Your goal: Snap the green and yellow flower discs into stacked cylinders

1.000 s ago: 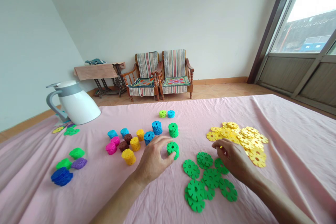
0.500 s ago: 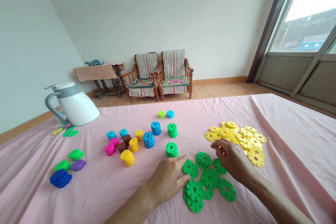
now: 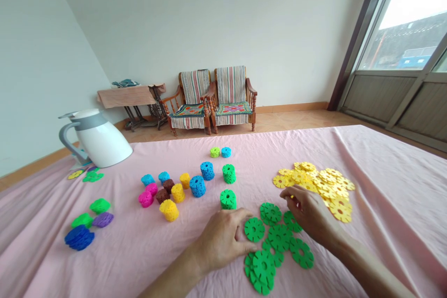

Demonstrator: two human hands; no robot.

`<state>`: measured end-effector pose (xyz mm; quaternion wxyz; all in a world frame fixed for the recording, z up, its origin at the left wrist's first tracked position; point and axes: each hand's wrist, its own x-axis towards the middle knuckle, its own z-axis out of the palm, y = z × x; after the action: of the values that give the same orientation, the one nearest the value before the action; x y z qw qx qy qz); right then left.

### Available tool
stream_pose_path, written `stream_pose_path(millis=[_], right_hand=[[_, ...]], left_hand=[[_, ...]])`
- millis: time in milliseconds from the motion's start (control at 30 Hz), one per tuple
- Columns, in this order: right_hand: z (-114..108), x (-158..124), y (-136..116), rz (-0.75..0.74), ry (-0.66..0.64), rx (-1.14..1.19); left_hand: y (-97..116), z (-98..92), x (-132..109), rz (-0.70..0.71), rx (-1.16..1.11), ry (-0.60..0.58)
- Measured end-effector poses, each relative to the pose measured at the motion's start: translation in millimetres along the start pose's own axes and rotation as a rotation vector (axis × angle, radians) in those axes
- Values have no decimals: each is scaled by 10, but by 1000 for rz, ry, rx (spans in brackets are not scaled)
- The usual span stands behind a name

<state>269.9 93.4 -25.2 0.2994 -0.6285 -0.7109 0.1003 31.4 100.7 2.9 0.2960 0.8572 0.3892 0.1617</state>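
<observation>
the left hand (image 3: 220,240) is moderately wide, thumb and forefinger parted at the left side of a single green notched disc (image 3: 254,229) that lies flat on the pink tablecloth (image 3: 394,195). whether either fingertip touches the disc, i cannot tell. the right hand (image 3: 309,209) is narrow, its fingers curled in and pointing down, between the loose green discs (image 3: 280,237) and the pile of yellow discs (image 3: 328,189); whether it pinches anything is hidden. the loose green discs lie between the two hands, several overlapping, with a cluster nearest the wearer just beside the left thumb.

just beyond the left hand stands the nearer green stack (image 3: 228,199), upright, with the farther green stack (image 3: 229,173) behind it. to their left are two blue stacks (image 3: 197,186), then three yellow stacks (image 3: 169,210), two brown stacks (image 3: 163,195), two pink stacks (image 3: 145,199) and two light-blue stacks (image 3: 148,179). farther back, a lime-green stack (image 3: 215,152) is next to a small sky-blue stack (image 3: 226,152). at the left, a dark-blue stack (image 3: 79,237) sits near a purple stack (image 3: 103,219) and two bright-green stacks (image 3: 100,205). a white jug (image 3: 108,142) with a grey handle stands behind them; two wooden armchairs (image 3: 231,84) are by the wall.
</observation>
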Motion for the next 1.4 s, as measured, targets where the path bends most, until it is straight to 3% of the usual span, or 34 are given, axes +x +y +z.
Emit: stream_pose_path(millis=[467, 700, 800, 1400], right_hand=[[12, -9, 11, 4, -11, 20], [24, -16, 14, 7, -3, 17], [29, -12, 25, 2, -5, 18], [36, -9, 29, -12, 2, 24]], left_hand=[[27, 21, -8, -28, 74, 33], [-70, -289, 4, -126, 17, 283], [-167, -356, 38, -164, -7, 339], [-269, -347, 82, -234, 77, 362]])
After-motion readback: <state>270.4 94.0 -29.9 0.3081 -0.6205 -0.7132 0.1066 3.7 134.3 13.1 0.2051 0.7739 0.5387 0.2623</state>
